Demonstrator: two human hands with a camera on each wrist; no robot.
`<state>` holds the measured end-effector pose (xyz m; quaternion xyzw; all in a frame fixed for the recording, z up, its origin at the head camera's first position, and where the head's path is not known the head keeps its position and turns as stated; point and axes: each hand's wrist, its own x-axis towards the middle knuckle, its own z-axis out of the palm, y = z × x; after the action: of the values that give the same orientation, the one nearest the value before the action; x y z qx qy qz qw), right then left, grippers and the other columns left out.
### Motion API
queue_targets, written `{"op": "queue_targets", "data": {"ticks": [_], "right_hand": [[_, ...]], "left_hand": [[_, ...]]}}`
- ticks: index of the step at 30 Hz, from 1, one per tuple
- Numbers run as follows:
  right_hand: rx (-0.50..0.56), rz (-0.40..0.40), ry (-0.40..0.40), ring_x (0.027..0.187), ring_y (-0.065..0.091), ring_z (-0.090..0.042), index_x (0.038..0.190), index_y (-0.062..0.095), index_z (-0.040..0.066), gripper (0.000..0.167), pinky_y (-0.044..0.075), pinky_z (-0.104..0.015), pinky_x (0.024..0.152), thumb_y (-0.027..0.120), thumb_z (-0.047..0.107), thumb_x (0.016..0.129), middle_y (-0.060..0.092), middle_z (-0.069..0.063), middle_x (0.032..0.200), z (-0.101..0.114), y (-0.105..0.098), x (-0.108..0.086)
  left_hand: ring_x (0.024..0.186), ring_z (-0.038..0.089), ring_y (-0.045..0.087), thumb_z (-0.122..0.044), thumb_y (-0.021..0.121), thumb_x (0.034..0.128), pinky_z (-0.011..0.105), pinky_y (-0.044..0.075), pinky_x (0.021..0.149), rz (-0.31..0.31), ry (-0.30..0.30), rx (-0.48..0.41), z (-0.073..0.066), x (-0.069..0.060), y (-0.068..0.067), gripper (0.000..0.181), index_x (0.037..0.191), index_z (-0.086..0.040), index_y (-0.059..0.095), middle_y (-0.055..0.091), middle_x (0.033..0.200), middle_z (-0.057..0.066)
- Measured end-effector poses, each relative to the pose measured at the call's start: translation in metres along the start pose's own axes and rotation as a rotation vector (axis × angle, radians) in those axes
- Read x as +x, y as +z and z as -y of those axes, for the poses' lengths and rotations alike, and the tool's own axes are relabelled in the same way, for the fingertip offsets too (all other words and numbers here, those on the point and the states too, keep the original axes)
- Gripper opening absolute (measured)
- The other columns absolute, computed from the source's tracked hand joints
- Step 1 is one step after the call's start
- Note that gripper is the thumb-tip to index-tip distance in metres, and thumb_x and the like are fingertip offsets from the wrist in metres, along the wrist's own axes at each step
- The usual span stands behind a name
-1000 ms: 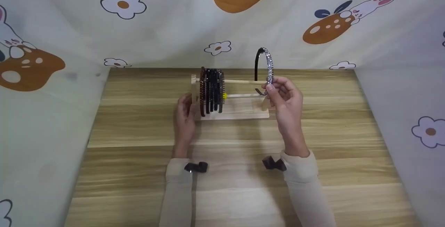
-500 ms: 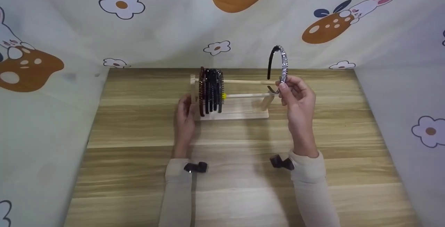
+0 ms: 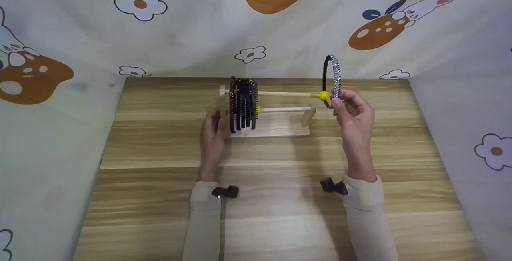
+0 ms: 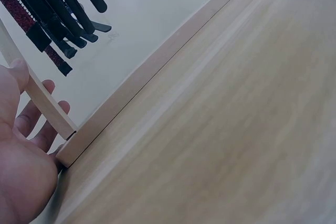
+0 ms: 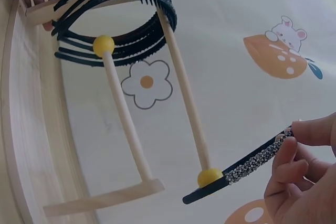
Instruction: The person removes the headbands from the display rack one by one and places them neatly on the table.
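Observation:
My right hand (image 3: 354, 113) pinches a black headband covered in silver sparkles (image 3: 336, 73) between thumb and fingers. It is upright at the right end of the upper rod, beside the yellow ball (image 3: 324, 95). In the right wrist view the headband's dark end (image 5: 205, 191) passes close to that ball (image 5: 210, 177); I cannot tell whether they touch. My left hand (image 3: 213, 135) holds the left upright of a wooden headband stand (image 3: 280, 132), its thumb and fingers on either side of the post (image 4: 50, 108). Several dark headbands (image 3: 244, 103) hang bunched at the stand's left end.
A second yellow ball (image 3: 258, 110) tips a shorter lower rod, facing the rod (image 3: 286, 109) from the right upright (image 3: 308, 116). The stand is on a wood-grain table (image 3: 264, 197). Printed cloth (image 3: 192, 41) rises behind and at both sides.
My right hand has moved right with the silver headband, from around the upper rod to its end, uncovering the yellow ball. My left hand and the other headbands have stayed put.

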<state>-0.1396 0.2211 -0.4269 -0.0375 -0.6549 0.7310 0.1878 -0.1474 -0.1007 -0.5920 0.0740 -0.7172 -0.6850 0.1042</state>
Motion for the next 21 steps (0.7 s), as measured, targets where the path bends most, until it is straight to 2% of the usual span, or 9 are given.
{"op": "queue_targets", "data": {"ticks": [7, 14, 21], "right_hand": [[-0.033, -0.001, 0.016, 0.067, 0.056, -0.008, 0.106, 0.079, -0.001, 0.018, 0.044, -0.015, 0.054, 0.07, -0.015, 0.099, 0.075, -0.008, 0.089, -0.005, -0.012, 0.002], [-0.009, 0.014, -0.017, 0.067, 0.057, -0.011, 0.108, 0.077, -0.004, 0.019, 0.045, -0.018, 0.053, 0.068, -0.017, 0.099, 0.072, -0.01, 0.091, -0.011, -0.027, 0.007], [-0.014, -0.023, -0.039, 0.065, 0.055, -0.011, 0.106, 0.078, -0.005, 0.013, 0.047, -0.019, 0.054, 0.071, -0.013, 0.099, 0.071, -0.007, 0.088, -0.017, -0.044, 0.011]], "left_hand": [[0.148, 0.034, 0.055, -0.022, 0.057, 0.1173, 0.05, 0.045, 0.127, -0.002, -0.007, 0.016, 0.0, 0.0, -0.001, 0.043, 0.158, -0.007, 0.053, 0.06, 0.157, 0.019], [0.148, 0.035, 0.056, -0.022, 0.057, 0.1173, 0.052, 0.045, 0.126, 0.002, -0.007, 0.004, 0.001, 0.0, -0.001, 0.045, 0.159, -0.008, 0.052, 0.06, 0.157, 0.019], [0.141, 0.035, 0.06, -0.02, 0.056, 0.1178, 0.051, 0.048, 0.124, 0.012, 0.056, -0.017, 0.002, 0.001, 0.001, 0.042, 0.157, -0.005, 0.054, 0.065, 0.149, 0.021]]}}
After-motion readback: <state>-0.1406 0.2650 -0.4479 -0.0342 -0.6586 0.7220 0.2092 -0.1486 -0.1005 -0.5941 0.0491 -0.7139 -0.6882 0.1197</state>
